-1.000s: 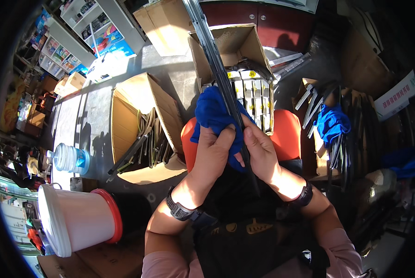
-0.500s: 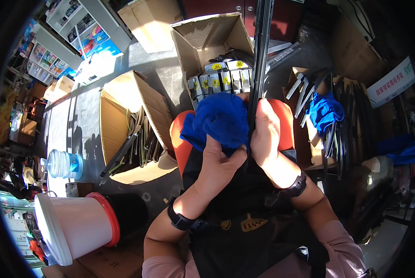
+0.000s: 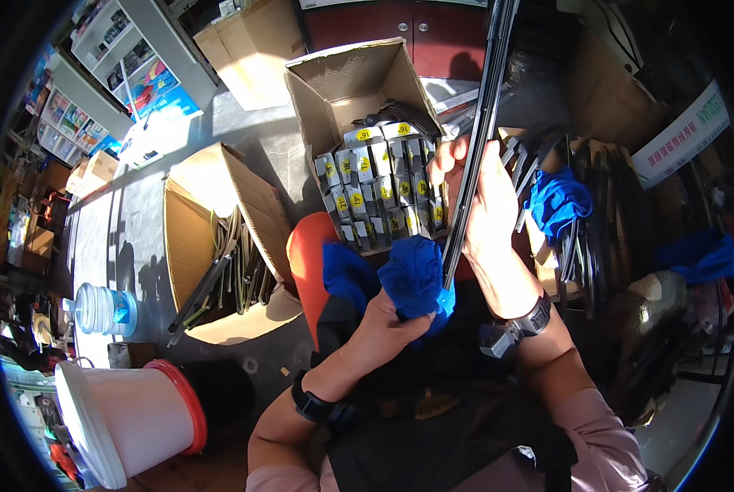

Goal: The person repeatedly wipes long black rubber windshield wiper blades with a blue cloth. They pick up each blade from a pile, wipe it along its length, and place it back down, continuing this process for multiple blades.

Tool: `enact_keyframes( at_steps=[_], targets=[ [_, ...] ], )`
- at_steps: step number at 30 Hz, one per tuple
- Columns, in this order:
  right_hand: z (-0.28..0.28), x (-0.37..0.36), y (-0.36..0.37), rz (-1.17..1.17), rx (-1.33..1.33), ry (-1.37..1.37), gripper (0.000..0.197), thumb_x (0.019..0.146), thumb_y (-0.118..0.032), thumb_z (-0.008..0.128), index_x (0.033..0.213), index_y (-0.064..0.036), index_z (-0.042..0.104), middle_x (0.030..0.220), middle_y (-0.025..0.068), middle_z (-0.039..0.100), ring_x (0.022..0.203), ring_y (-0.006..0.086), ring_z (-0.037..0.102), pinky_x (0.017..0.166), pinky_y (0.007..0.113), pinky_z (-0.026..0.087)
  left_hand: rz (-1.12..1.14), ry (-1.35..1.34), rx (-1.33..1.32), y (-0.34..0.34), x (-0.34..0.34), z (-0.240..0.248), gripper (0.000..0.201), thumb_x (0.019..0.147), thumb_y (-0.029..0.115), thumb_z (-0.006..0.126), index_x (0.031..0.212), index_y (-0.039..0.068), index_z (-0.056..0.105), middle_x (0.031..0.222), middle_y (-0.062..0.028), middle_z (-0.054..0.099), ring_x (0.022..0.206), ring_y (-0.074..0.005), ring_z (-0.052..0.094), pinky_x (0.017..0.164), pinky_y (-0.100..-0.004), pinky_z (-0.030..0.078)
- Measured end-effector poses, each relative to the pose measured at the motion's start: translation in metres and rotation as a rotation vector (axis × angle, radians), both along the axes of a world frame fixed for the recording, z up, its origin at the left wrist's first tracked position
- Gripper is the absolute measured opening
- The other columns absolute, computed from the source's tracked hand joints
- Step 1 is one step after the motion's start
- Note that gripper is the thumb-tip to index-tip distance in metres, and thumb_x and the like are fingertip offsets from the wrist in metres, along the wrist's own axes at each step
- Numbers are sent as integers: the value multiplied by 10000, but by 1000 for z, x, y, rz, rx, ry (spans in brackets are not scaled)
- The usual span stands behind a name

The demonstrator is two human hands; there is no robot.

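Note:
A long black wiper blade point(image 3: 483, 115) slants up and away in front of me. My right hand point(image 3: 491, 205) is closed around its middle, with the fingertips curled past its far side. Lower down, my left hand point(image 3: 386, 330) grips a bunched blue cloth point(image 3: 413, 275) against the blade's near end. The cloth hides that end, and a loose fold hangs to the left. Just beyond my hands stands an open cardboard box point(image 3: 346, 82) holding rows of narrow packages point(image 3: 381, 184) with yellow labels.
An open carton point(image 3: 199, 287) of dark strips stands at left, near a water jug point(image 3: 104, 309) and a white bucket point(image 3: 129, 414). To the right, many black blades point(image 3: 604, 213) stand upright, with another blue cloth point(image 3: 559, 201) over some. Red cabinet doors point(image 3: 359, 26) stand behind.
My left hand and the cloth have slid down to the blade's near end. My right hand has moved slightly up and right. The blade leans more to the right, and more packages show.

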State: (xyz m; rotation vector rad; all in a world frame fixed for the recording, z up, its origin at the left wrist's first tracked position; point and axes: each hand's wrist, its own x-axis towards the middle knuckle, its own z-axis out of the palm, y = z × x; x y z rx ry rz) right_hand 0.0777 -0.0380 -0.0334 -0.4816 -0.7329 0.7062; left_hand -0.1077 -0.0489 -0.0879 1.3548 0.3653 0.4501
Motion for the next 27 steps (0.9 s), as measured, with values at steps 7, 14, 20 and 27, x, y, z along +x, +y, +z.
enact_keyframes(
  at_steps=[7, 14, 20, 27],
  targets=[
    [2, -6, -9, 34, -117, 51, 405, 1005, -398, 312, 1002, -43, 508, 619, 25, 413, 531, 133, 394, 619, 319, 390, 0, -180, -176, 5, 1, 36, 409, 881, 30, 559, 1272, 27, 437, 1154, -23, 523, 1067, -109, 477, 940, -270, 373],
    [-14, -36, -21, 16, -238, 7, 281, 1006, -294, 381, 958, -37, 483, 755, 26, 464, 686, 104, 401, 648, 237, 352, 213, -107, 243, 8, 18, 29, 343, 915, 90, 555, 1236, 29, 452, 1083, -26, 556, 968, -104, 516, 881, -257, 411],
    [0, -37, -24, -122, -167, -359, 262, 982, -281, 433, 1042, -27, 464, 851, 61, 512, 800, 129, 459, 760, 262, 367, 541, -290, 45, 34, 22, 48, 336, 958, 128, 432, 1279, 27, 440, 1184, -89, 560, 1072, -174, 538, 954, -303, 410],
    [-10, -51, -33, -21, -168, -187, 372, 1001, -195, 406, 1290, 38, 439, 1142, 86, 538, 1004, 122, 504, 900, 236, 391, 399, -278, 131, 17, 14, 65, 363, 925, 180, 435, 1215, -35, 477, 1213, -134, 529, 1155, -216, 478, 1008, -318, 326]
  ],
)
